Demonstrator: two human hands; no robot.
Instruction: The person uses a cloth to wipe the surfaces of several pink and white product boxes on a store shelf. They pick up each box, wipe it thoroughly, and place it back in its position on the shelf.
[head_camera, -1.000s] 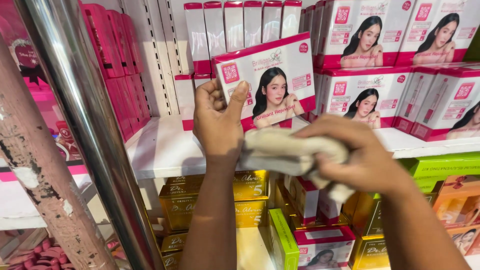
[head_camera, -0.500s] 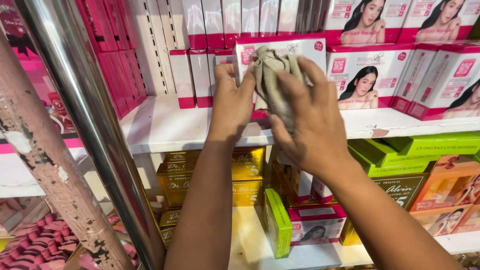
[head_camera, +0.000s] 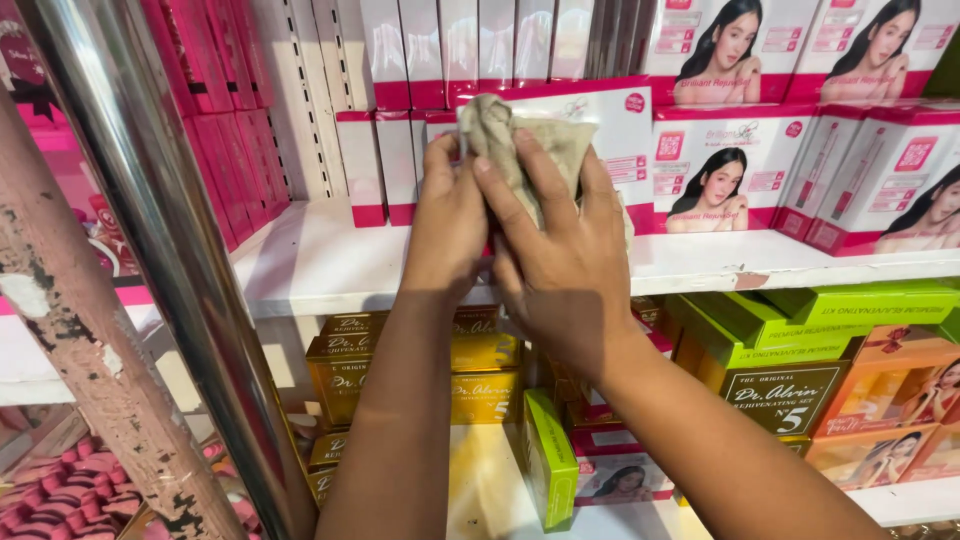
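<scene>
I am watching the left hand (head_camera: 452, 232) gripping a white-and-pink carton (head_camera: 610, 140) by its left edge, fingers closed around it, just above the white shelf (head_camera: 320, 262). The right hand (head_camera: 562, 268) is pressing a crumpled beige cloth (head_camera: 520, 145) against the carton's front face, fingers spread narrow over the fabric and pinning it there. The carton is standing upright in front of a row of like cartons (head_camera: 725, 175). Yellow boxes (head_camera: 345, 365) are sitting on the shelf below, green boxes (head_camera: 790, 345) to their right.
</scene>
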